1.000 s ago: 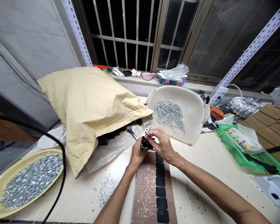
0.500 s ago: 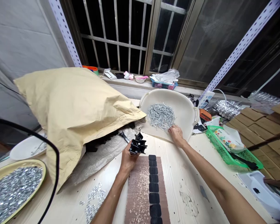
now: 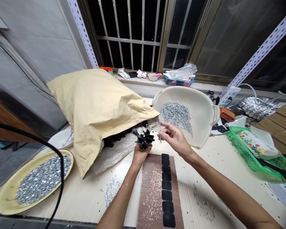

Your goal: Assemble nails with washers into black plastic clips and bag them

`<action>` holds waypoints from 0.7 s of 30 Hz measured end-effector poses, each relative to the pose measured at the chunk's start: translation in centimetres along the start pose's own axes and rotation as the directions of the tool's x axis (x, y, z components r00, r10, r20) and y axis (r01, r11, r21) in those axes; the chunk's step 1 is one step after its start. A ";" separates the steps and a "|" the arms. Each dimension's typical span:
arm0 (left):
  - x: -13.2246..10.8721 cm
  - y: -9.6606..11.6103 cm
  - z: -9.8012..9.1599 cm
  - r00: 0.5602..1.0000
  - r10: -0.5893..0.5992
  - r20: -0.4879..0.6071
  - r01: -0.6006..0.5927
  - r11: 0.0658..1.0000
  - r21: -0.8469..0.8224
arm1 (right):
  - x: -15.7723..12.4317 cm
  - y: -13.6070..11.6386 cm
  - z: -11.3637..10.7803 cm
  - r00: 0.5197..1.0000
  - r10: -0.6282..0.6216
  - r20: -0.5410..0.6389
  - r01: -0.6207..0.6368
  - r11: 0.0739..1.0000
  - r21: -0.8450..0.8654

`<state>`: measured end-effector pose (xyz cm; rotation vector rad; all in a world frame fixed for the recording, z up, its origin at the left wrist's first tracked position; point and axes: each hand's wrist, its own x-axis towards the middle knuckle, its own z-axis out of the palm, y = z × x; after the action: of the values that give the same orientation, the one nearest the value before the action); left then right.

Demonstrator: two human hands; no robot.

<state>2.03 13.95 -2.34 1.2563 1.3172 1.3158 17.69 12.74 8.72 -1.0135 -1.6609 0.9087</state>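
My left hand (image 3: 141,156) is wrapped round a cluster of black plastic parts (image 3: 145,139). A thin metal pin stands up from the cluster's top. Just to its right, my right hand (image 3: 175,138) pinches one long silver screw (image 3: 160,140) between thumb and fingertips. That screw is upright with its head at the bottom, apart from the black parts. Behind my right hand, a cream basin (image 3: 202,111) holds a heap of similar silver screws (image 3: 173,113). Below both hands lies a brown board (image 3: 150,194) with a row of black rounded-square pads (image 3: 166,177).
A large tan paper sack (image 3: 95,105), with black parts at its mouth, lies at left. A yellow tray (image 3: 4,203) holds small shiny metal pieces (image 3: 43,179); several more (image 3: 111,189) lie loose. At right are a green basket (image 3: 252,159) and cardboard boxes (image 3: 284,122). A black cable (image 3: 60,178) crosses the left foreground.
My right hand has left the screw heap and come left toward my left hand, now holding a screw. The black parts have turned in my left hand. The view has shifted left.
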 end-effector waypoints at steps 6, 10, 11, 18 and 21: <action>0.6 -0.8 -0.3 0.999 0.034 -0.021 -0.033 0.998 0.055 | -0.3 -0.2 -0.8 0.986 -0.133 0.103 0.165 0.883 -0.440; 0.5 -0.7 -0.4 0.996 0.091 -0.014 -0.090 0.992 0.092 | -0.4 -1.6 -0.6 0.943 -0.185 0.277 0.329 0.650 -0.685; 0.4 -0.4 -0.4 0.995 0.096 -0.014 -0.094 0.991 0.098 | -0.4 -2.0 -0.3 0.933 -0.186 0.309 0.357 0.592 -0.722; 0.4 -0.1 -1.0 0.996 0.079 -0.042 -0.078 0.996 0.039 | 2.0 -2.6 0.0 0.917 -0.212 0.338 0.386 0.688 -0.614; 0.7 -0.6 -1.0 0.996 0.047 -0.081 -0.047 0.999 0.000 | 3.9 0.3 -3.5 0.990 0.141 0.020 -0.071 0.609 -0.790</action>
<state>0.88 14.59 -2.79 1.2512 1.3490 1.4137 20.32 16.88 10.69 -1.6980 -2.1474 0.2244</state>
